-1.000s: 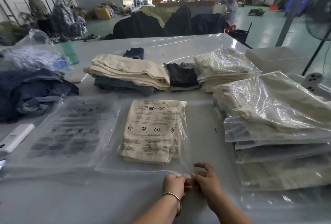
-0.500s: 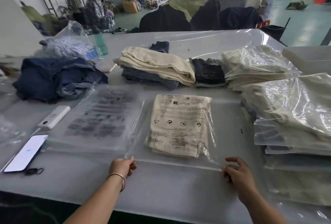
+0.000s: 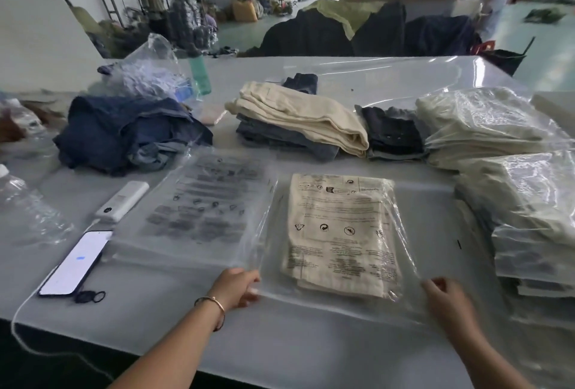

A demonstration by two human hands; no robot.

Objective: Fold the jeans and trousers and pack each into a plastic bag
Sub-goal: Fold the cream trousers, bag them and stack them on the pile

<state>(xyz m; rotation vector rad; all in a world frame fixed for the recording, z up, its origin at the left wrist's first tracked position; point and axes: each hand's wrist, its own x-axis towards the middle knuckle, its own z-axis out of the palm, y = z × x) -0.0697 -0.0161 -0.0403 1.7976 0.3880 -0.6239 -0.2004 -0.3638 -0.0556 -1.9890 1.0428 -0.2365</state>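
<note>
While working at the bottom centre of the frame, pinches the near left corner of the plastic bag [image 3: 273, 248] with the left hand [image 3: 236, 284], and curls the right hand [image 3: 448, 298] on the near right corner, apparently pinching it too, though blurred there. Spreads the two hands as wide as the bag itself, probably to draw its near edge taut and flat against the table [image 3: 311, 342] for sealing. Holds the folded cream trousers [image 3: 339, 233] inside that bag, at centre frame, pushed away from the near edge, which leaves a clear margin to close. Looks packed but possibly not yet sealed; cannot tell from the plastic alone. Just left of the bag, shows a flat stack of empty bags [image 3: 205, 202], printed side up, within easy reach for the next garment. At lower left, well apart from the work, shows a phone [image 3: 74, 264] and a power bank [image 3: 123, 200]. Along the right edge, shows a pile of packed bags [image 3: 529, 202], presumably the place for finished pieces. Farther up at centre, shows a folded stack [image 3: 298, 114] of cream and denim pieces, seemingly waiting for bags. At middle left, shows an unfolded heap of jeans [image 3: 124, 133], likely waiting to be folded.
</note>
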